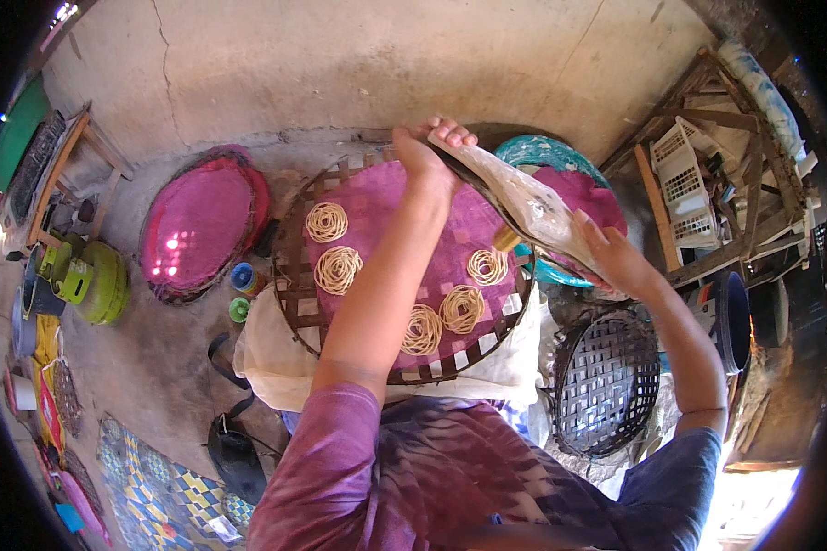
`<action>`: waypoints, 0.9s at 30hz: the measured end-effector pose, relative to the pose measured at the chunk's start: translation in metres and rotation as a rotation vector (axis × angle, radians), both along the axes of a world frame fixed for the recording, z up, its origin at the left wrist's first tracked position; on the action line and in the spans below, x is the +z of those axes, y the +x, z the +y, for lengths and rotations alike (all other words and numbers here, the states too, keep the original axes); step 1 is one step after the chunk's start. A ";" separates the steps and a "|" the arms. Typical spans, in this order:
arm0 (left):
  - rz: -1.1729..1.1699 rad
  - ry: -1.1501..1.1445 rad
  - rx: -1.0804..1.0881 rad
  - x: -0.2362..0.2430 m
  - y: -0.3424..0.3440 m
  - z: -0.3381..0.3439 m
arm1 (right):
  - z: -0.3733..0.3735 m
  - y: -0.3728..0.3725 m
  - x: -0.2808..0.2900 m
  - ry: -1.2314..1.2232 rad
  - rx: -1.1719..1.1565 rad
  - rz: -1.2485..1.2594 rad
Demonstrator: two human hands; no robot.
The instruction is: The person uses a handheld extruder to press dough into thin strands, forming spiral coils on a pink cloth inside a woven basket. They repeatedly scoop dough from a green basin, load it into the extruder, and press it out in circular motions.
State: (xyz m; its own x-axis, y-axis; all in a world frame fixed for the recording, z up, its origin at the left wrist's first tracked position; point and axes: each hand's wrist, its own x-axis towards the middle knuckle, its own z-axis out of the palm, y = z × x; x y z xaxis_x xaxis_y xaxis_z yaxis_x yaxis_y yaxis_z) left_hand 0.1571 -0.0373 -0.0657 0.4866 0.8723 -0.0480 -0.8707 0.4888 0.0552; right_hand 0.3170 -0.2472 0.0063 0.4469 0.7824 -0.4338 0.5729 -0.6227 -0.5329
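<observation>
Both hands clamp piping bag (533, 204): left hand (424, 151) at top end, right hand (616, 257) lower. Bag slants over woven tray's (289, 266) right edge, nozzle beside noodle coils (487, 266).

— What's down on the concrete floor (147, 358)?
— A pink-lined woven tray (202, 223), a green container (106, 283), black sandals (234, 450), a patterned mat (161, 491), and an empty dark basket (606, 381).

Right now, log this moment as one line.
left hand: grips piping bag top | right hand: squeezes bag | tray: six noodle coils
</observation>
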 end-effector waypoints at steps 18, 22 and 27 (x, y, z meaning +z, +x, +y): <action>-0.284 0.130 -0.152 -0.062 0.017 0.007 | -0.008 0.026 -0.071 0.139 -0.088 1.324; -0.409 0.147 -0.138 -0.070 0.013 0.005 | 0.009 0.016 -0.115 0.215 0.030 1.564; -0.361 0.117 -0.009 -0.066 -0.003 0.016 | 0.019 0.030 -0.130 0.045 0.087 1.265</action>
State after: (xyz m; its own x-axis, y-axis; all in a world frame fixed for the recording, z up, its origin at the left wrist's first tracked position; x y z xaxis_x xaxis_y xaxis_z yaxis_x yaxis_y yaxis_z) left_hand 0.1542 -0.0208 -0.1316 0.4613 0.8574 0.2281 -0.8402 0.5047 -0.1984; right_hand 0.3469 -0.2283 -0.1234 -0.3118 0.8132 -0.4914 -0.3119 -0.5761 -0.7555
